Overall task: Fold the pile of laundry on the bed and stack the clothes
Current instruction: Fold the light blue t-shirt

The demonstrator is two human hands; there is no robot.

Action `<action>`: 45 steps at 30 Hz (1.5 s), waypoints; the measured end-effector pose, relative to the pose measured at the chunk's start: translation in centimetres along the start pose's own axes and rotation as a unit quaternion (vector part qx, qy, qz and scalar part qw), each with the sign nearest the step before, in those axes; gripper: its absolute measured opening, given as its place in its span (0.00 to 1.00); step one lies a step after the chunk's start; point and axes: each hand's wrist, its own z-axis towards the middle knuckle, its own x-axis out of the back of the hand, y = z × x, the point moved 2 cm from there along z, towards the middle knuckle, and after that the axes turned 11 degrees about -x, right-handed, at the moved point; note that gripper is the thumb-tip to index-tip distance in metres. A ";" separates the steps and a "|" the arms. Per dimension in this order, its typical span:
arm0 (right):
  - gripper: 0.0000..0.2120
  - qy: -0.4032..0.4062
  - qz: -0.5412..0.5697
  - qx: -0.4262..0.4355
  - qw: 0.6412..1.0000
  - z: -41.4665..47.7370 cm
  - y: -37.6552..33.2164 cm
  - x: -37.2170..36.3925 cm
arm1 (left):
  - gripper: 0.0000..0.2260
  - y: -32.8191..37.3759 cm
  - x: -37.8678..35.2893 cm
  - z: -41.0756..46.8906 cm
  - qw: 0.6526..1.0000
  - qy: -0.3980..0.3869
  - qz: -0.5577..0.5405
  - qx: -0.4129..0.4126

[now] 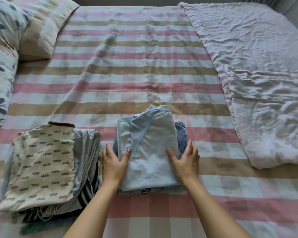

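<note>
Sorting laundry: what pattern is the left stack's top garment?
Cream folded garment: small dark squiggle print, brown trim; head view.

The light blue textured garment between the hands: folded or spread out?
Folded. The light blue textured garment lies as a compact rectangle atop a stack with blue denim; left hand and right hand flank it.

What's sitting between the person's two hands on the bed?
In the head view, a folded light-blue garment lies between the left hand and right hand, with denim beneath it.
</note>
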 end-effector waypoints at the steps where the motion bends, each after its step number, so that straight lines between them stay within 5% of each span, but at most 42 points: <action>1: 0.46 -0.039 0.020 -0.043 0.998 0.3 0.3 -0.2 | 0.36 -0.6 -0.1 0.1 0.999 -0.026 -0.030 0.034; 11: 0.41 -0.144 0.134 -0.117 0.973 1.9 1.1 -1.6 | 0.44 -1.7 -0.9 1.8 0.981 -0.078 -0.138 0.113; 17: 0.36 -0.153 0.124 -0.091 0.976 1.5 1.1 -1.6 | 0.30 -1.4 -1.2 1.6 0.981 -0.076 -0.164 0.074; 21: 0.32 -0.146 0.116 -0.088 0.979 0.3 1.7 -1.0 | 0.33 -0.9 -1.0 0.5 0.977 -0.084 -0.180 0.075; 28: 0.26 -0.153 0.132 -0.103 0.974 -6.5 6.4 1.0 | 0.52 -1.4 -0.7 -8.9 0.951 -0.101 -0.259 0.135; 35: 0.28 -0.171 0.175 -0.140 0.959 -15.7 12.1 4.9 | 0.37 0.7 1.0 -19.6 0.963 -0.111 -0.197 0.145; 45: 0.43 -0.131 0.168 -0.123 0.969 -28.6 17.7 19.1 | 0.36 11.0 5.7 -35.7 0.965 -0.093 -0.209 0.126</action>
